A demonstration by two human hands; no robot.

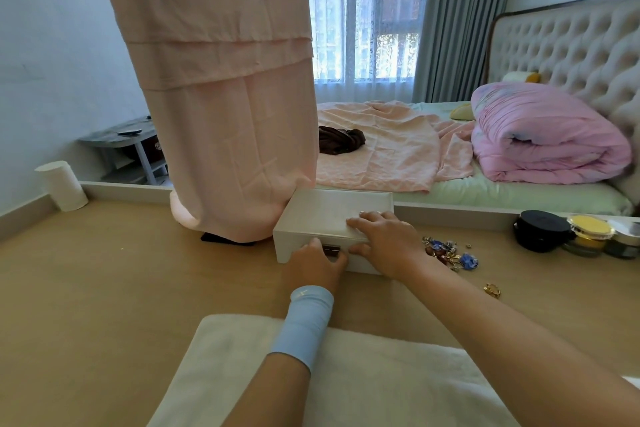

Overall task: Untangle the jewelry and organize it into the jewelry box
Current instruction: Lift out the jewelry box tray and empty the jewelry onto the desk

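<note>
My left hand (pixel 317 265), a blue band on its wrist, reaches forward with fingers curled at the clasp on the front of the closed white jewelry box (pixel 332 218). My right hand (pixel 384 241) lies spread flat over the lid's near corner. The tangled jewelry (pixel 448 253) sits just right of the box on the wooden table (pixel 121 281).

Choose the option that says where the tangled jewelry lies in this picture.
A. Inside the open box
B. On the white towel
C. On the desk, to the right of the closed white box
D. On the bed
C: the tangled jewelry lies on the desk right of the closed white box.
</note>
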